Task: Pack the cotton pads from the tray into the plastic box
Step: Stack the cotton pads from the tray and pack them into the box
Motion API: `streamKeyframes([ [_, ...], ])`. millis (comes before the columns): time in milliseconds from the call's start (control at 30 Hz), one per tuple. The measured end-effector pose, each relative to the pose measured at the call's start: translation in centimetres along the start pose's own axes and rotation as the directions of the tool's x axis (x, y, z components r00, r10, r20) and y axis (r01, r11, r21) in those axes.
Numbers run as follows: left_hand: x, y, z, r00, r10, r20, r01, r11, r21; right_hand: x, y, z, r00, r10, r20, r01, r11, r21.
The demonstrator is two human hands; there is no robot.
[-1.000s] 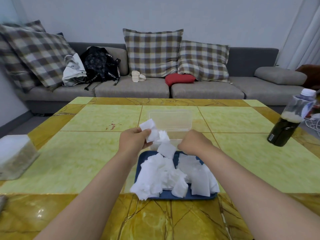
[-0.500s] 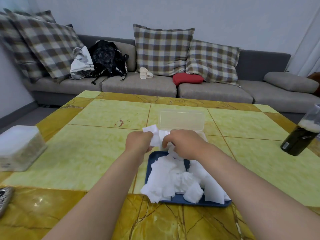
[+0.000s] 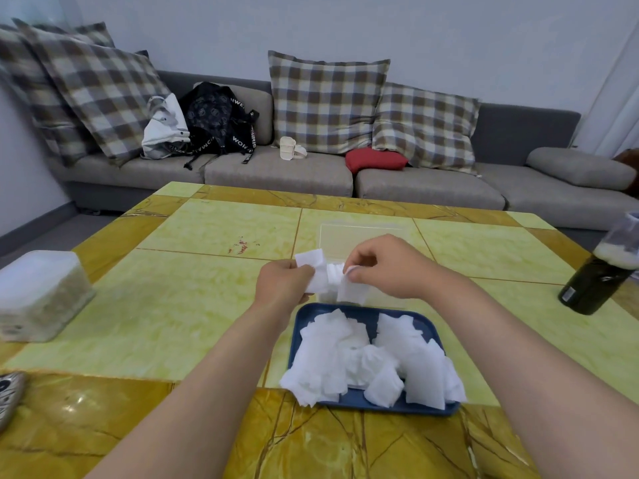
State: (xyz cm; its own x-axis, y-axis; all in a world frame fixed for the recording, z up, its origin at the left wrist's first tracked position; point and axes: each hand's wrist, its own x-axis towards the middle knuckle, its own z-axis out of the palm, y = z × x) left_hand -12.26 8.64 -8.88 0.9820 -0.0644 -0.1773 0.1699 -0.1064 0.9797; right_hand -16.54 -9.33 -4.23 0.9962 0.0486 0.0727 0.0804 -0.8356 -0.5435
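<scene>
- A frosted white plastic tub (image 3: 43, 293) stands at the left edge of the yellow-green marble desk (image 3: 193, 312), well apart from the hands.
- On the grey sofa (image 3: 276, 174) behind the desk, a white tote bag (image 3: 166, 127) leans against a black backpack (image 3: 216, 121). The backpack's straps carry white capitals, with only "WOM" and "NWE" legible.
- The left hand (image 3: 283, 285) is curled, gripping a small stack of white square cotton pads (image 3: 313, 267) between thumb and fingers. It is raised just beyond the far edge of the tray.
- A dark blue rounded plastic tray (image 3: 306, 314) lies on the desk close to the person, between the forearms. A loose heap of cotton pads (image 3: 363, 361) fills it and spills over its near left corner.
- A clear rectangular plastic box (image 3: 359, 238) sits on the desk just past the tray, and both hands are in front of its near end. How many pads lie inside cannot be told.
- The right hand (image 3: 387, 267) is closed in a pinch. Thumb and forefinger nip the top of one white pad (image 3: 352, 288), which hangs down touching the stack held in the left hand.
- A dark glass bottle (image 3: 594, 281) stands at the right edge of the desk, its label too small to read.
</scene>
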Motion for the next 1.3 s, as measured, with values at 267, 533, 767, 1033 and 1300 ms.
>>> streamKeyframes([
  [267,-1.7,0.4,1.6,0.945,-0.098,0.311,0.146,0.98,-0.134,-2.4,1.0,-1.8,0.998,0.056,-0.017,-0.046,0.929,0.366],
  [533,-2.7,0.5,2.3,0.891,-0.063,0.449,0.104,0.992,-0.066,-2.7,0.7,-1.5,0.999,-0.013,-0.046,0.026,0.958,0.286],
  [767,-3.1,0.9,2.2,0.836,-0.059,0.546,0.124,0.989,-0.083,-2.5,0.9,-1.0,0.992,-0.019,-0.121,0.048,0.969,0.241],
  [1033,-2.3,0.6,1.8,0.84,-0.052,0.54,0.121,0.988,-0.093,-2.1,1.2,-0.2,0.973,0.106,-0.204,-0.057,0.971,0.233],
  [1300,-2.0,0.6,1.6,0.856,-0.042,0.515,0.119,0.986,-0.117,-2.8,1.3,-0.1,0.971,0.231,-0.056,-0.186,0.884,0.428],
])
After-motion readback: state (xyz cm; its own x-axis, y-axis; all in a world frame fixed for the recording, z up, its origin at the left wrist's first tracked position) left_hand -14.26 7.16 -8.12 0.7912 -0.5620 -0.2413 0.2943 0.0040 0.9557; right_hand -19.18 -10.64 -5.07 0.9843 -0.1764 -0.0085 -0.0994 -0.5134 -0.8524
